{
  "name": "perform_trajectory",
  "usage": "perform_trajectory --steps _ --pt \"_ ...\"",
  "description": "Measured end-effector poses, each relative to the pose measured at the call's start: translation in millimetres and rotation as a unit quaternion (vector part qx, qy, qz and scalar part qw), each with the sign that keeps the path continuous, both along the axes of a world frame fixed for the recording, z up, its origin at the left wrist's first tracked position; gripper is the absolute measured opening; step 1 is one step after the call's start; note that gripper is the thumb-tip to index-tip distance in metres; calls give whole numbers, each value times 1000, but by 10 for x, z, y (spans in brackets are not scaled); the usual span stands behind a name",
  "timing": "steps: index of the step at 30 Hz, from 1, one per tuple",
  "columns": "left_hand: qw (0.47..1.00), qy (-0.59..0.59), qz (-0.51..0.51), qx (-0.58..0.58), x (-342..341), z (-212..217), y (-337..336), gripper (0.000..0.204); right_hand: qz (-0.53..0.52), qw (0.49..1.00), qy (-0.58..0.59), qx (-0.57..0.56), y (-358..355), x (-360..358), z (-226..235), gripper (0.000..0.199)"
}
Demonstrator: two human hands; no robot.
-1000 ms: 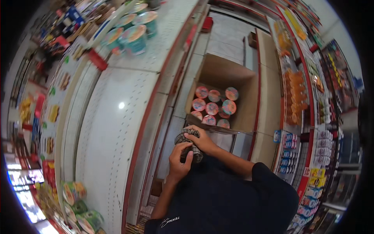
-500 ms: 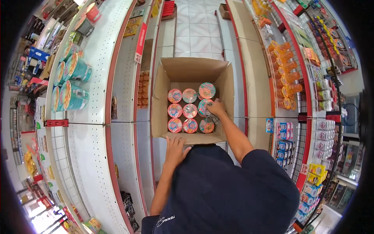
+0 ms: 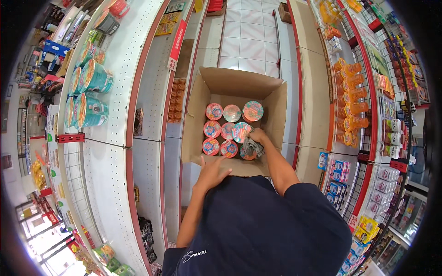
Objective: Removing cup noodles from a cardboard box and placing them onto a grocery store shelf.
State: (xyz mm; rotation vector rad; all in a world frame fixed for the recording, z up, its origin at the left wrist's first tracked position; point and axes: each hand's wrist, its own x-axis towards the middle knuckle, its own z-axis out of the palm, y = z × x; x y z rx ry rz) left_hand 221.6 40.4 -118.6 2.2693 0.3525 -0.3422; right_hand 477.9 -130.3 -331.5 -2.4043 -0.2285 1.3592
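Note:
An open cardboard box (image 3: 191, 133) stands before me with several round cups, lids up, in rows. My right hand (image 3: 258, 136) is closed on a crumpled grey checked cloth (image 3: 251, 148) at the box's right side. Its fingers touch the edge of a pink and teal lidded cup (image 3: 241, 132); whether they grip it is hidden. The cloth partly covers a cup (image 3: 247, 153) in the near right corner. Another cup (image 3: 252, 111) at the far right looks higher than its neighbours. My left hand (image 3: 213, 173) is at the box's near edge, fingers spread, holding nothing.
White shelves (image 3: 110, 119) line the left, with teal cups (image 3: 95, 110) on an upper one. Cardboard-covered shelving (image 3: 313, 96) runs along the right, beside hanging orange bottles (image 3: 353, 108) and small packs (image 3: 338, 171). Beyond the box lies a tiled floor (image 3: 251, 41).
The cup by my right hand has shifted left towards the middle row. More of the cloth shows below that hand. My left hand's fingers reach further over the box edge. The view has shifted slightly.

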Motion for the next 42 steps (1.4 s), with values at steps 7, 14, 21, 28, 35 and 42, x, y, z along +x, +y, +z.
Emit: perform_trajectory --steps 7,14,21,28,35,42 --pt "991 -58 58 -108 8 -134 153 58 89 993 -72 -37 295 -202 653 49" --pt "970 -213 109 32 -146 -63 340 93 118 954 -118 251 233 -372 1568 37" --pt "916 -351 169 -90 -206 296 427 111 158 897 -12 413 443 -847 2471 29" --pt "889 -398 227 1 -612 547 596 106 4 852 -171 494 823 -1028 3363 22" --pt "848 -436 271 131 -681 887 714 83 242 726 -395 508 1231 -2059 3619 46" --pt "831 -449 275 179 -854 1165 780 90 340 619 -334 624 1476 -1784 3747 42"
